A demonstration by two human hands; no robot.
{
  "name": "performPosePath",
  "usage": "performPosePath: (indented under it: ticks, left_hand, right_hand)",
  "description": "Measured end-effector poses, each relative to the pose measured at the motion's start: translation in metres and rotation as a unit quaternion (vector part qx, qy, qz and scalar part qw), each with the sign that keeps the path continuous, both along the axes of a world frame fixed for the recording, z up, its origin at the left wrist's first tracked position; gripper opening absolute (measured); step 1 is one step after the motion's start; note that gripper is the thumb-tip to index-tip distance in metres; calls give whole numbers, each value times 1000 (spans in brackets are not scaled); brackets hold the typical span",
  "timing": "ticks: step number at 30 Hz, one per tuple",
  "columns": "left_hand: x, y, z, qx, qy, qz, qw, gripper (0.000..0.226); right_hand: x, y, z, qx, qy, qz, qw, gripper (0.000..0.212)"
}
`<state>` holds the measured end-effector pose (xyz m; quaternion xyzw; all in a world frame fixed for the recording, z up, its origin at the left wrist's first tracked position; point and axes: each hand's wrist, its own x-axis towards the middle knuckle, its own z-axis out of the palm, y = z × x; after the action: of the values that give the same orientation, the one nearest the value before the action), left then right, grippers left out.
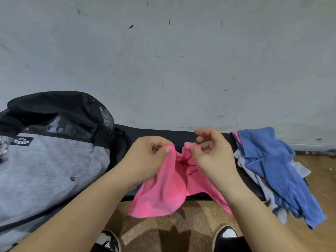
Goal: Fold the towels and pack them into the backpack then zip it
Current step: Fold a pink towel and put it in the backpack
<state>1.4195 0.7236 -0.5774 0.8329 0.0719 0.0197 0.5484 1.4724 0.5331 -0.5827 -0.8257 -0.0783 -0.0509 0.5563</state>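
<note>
backpack (pixel 52 160): grey with black top, lying at left on the dark bench, small label patch on its front
bench (pixel 160 133): dark, narrow, running along the wall
left hand (pixel 145 157): fingers curled, pinching upper edge of pink towel
pink towel (pixel 163 193): centre, held up between both hands, lower part hanging over bench front edge
right hand (pixel 212 155): thumb and finger pinching the towel's other upper corner
towel pile (pixel 269 166): blue on top, pale ones under, heaped at bench right end
wall (pixel 163 60): pale grey, scuffed
floor (pixel 181 230): brown speckled, shoes (pixel 225 233) at bottom
</note>
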Motion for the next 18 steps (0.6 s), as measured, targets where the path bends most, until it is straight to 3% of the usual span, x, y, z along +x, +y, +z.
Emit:
performPosePath:
  ticks: [4, 7, 10, 13, 15, 17, 18]
  left_hand:
    - [11, -18, -2, -17, -31, -25, 999, 19]
    - [17, -18, -2, 31, -34, -91, 995, 32]
    - [19, -16, 0, 65, -21, -150, 986, 23]
    - [19, -18, -2, 105, -30, -112, 988, 13]
    - [19, -19, -2, 104, -50, -78, 990, 12]
    - [19, -17, 0, 98, -53, -46, 993, 12]
    - [19, -16, 1, 97, -48, -31, 994, 13]
  right_hand:
    - [-14, -2, 8, 99, -5, 93, 991, 42]
    - [-5, -7, 3, 92, -17, 137, 986, 50]
    - [2, -12, 0, 111, -1, 167, 980, 52]
    - [5, -19, -4, 87, 30, 161, 983, 45]
    - [9, -26, -9, 38, 73, 161, 984, 30]
    - [9, -31, -12, 55, 138, 190, 970, 16]
    - [9, -33, -13, 80, 165, 194, 964, 22]
